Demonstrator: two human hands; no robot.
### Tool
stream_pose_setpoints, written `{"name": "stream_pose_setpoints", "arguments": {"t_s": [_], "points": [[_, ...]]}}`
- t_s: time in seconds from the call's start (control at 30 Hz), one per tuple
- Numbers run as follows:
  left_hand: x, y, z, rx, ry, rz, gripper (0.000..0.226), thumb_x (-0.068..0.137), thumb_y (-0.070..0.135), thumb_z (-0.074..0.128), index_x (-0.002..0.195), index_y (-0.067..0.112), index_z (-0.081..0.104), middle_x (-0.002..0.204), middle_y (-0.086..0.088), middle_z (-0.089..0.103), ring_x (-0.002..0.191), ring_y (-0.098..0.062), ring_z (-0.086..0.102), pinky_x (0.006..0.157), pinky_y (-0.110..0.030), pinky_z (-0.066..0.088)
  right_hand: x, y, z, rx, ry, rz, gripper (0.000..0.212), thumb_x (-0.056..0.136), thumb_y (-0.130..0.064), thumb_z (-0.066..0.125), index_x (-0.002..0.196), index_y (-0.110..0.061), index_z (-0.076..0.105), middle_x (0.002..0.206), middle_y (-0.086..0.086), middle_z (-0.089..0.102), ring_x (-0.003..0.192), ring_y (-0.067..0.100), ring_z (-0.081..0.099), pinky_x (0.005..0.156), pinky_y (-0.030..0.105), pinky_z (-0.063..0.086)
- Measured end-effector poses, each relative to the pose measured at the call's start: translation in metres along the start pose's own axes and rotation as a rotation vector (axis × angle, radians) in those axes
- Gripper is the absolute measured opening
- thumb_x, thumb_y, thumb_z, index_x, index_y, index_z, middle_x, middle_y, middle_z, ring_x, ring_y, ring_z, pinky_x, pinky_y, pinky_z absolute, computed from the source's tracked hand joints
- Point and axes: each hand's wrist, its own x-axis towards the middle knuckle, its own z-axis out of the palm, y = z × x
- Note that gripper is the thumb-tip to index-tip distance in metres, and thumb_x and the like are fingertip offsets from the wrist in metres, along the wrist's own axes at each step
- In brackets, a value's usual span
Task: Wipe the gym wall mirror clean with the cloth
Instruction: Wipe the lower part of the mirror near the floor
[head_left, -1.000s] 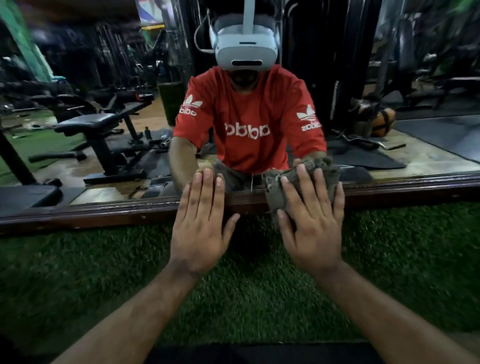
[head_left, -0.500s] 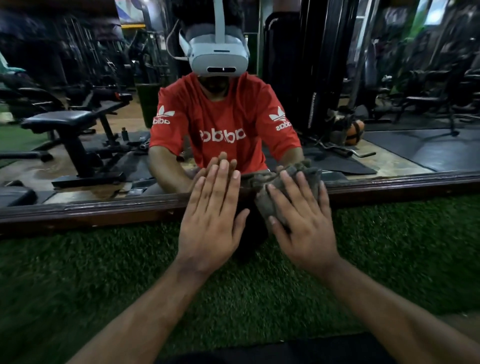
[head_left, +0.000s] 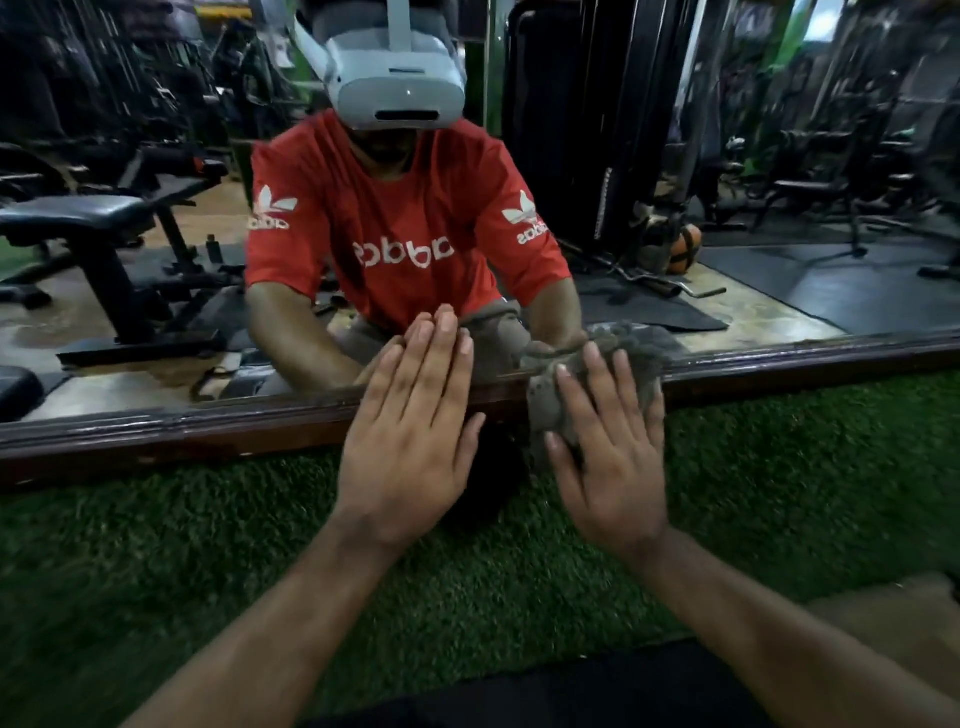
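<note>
Cloth (head_left: 597, 384) now seemingly higher up mirror (head_left: 779, 291), bunched, axis unclear.

There's lettering in the mirror (head_left: 779, 291), all reversed: the red T-shirt (head_left: 405, 208) on the reflected person carries a white Adidas wordmark (head_left: 404, 253) across the chest, reading backwards. Each sleeve shows a white trefoil logo with the same mirrored word beneath it (head_left: 271, 210). Nothing else reads clearly.
</note>
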Motion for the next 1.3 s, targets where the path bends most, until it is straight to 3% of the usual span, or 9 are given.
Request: {"name": "stream_pose_setpoints", "arguments": {"t_s": [0.07,0.2,0.37,0.67,0.77,0.87,1.07,1.2,1.3], "points": [[-0.005,-0.008,0.01,0.061,0.0,0.056,0.067,0.105,0.036,0.048,0.156,-0.003,0.026,0.164,-0.022,0.02,0.154,-0.034,0.019,0.123,-0.049,0.026,0.005,0.007,0.0,-0.033,-0.004,-0.065,0.056,0.105,-0.038,0.045,0.158,-0.02,0.04,0.169,0.008,0.03,0.16,0.027,0.019,0.128,0.059,0.012],[-0.008,-0.003,0.017,0.029,-0.001,0.059,0.067,0.106,0.036,0.045,0.156,-0.003,0.024,0.164,-0.022,0.018,0.154,-0.035,0.019,0.125,-0.049,0.021,0.001,-0.02,0.01,0.029,0.075,0.263,0.059,0.106,-0.039,0.042,0.161,-0.019,0.034,0.172,0.003,0.017,0.162,0.026,0.008,0.128,0.059,0.009],[-0.009,-0.019,0.009,0.007,-0.037,0.155,0.062,0.108,0.034,0.041,0.157,-0.001,0.024,0.165,-0.02,0.017,0.154,-0.031,0.018,0.126,-0.045,0.018,0.001,-0.046,0.013,-0.025,-0.008,0.04,0.054,0.109,-0.041,0.036,0.16,-0.023,0.033,0.169,0.006,0.024,0.161,0.025,0.013,0.124,0.065,0.018],[-0.01,-0.02,0.021,0.101,0.022,0.155,0.063,0.108,0.034,0.041,0.157,-0.002,0.024,0.164,-0.022,0.02,0.153,-0.035,0.021,0.124,-0.049,0.023,0.001,-0.024,0.038,-0.029,0.213,-0.043,0.05,0.106,-0.037,0.044,0.153,-0.02,0.049,0.163,0.009,0.041,0.157,0.025,0.029,0.124,0.06,0.02],[-0.011,-0.022,0.007,0.062,-0.028,0.147,0.061,0.108,0.033,0.041,0.157,-0.001,0.025,0.164,-0.022,0.02,0.154,-0.034,0.019,0.124,-0.05,0.023,0.001,-0.028,0.038,0.026,0.253,0.08,0.05,0.103,-0.035,0.049,0.149,-0.016,0.056,0.162,0.012,0.044,0.156,0.03,0.03,0.124,0.063,0.018],[-0.01,-0.037,-0.007,0.093,-0.012,0.079,0.063,0.107,0.034,0.045,0.156,-0.001,0.028,0.163,-0.023,0.019,0.154,-0.034,0.018,0.125,-0.05,0.02,0.004,-0.048,0.039,0.106,0.246,0.175,0.051,0.101,-0.033,0.051,0.149,-0.014,0.055,0.163,0.014,0.041,0.156,0.033,0.027,0.125,0.065,0.013],[-0.012,-0.046,0.001,0.215,-0.026,0.112,0.065,0.108,0.039,0.037,0.156,-0.003,0.025,0.163,-0.026,0.016,0.153,-0.037,0.016,0.126,-0.049,0.014,0.001,-0.038,0.047,0.049,0.262,-0.019,0.049,0.105,-0.035,0.051,0.151,-0.018,0.051,0.163,0.008,0.04,0.157,0.025,0.025,0.126,0.059,0.012],[-0.011,-0.045,-0.002,0.21,-0.04,0.097,0.065,0.108,0.038,0.036,0.156,-0.003,0.026,0.162,-0.027,0.016,0.153,-0.038,0.016,0.126,-0.051,0.015,0.003,-0.059,0.044,0.145,0.235,0.104,0.05,0.104,-0.032,0.053,0.151,-0.015,0.053,0.164,0.01,0.039,0.157,0.029,0.024,0.127,0.059,0.008],[-0.01,-0.041,-0.01,0.161,-0.077,0.107,0.064,0.107,0.036,0.04,0.156,-0.004,0.025,0.163,-0.028,0.017,0.153,-0.038,0.016,0.124,-0.053,0.019,0.005,-0.058,0.033,0.11,0.147,-0.06,0.052,0.105,-0.033,0.051,0.154,-0.018,0.048,0.165,0.011,0.038,0.158,0.027,0.023,0.127,0.059,0.009]]}}
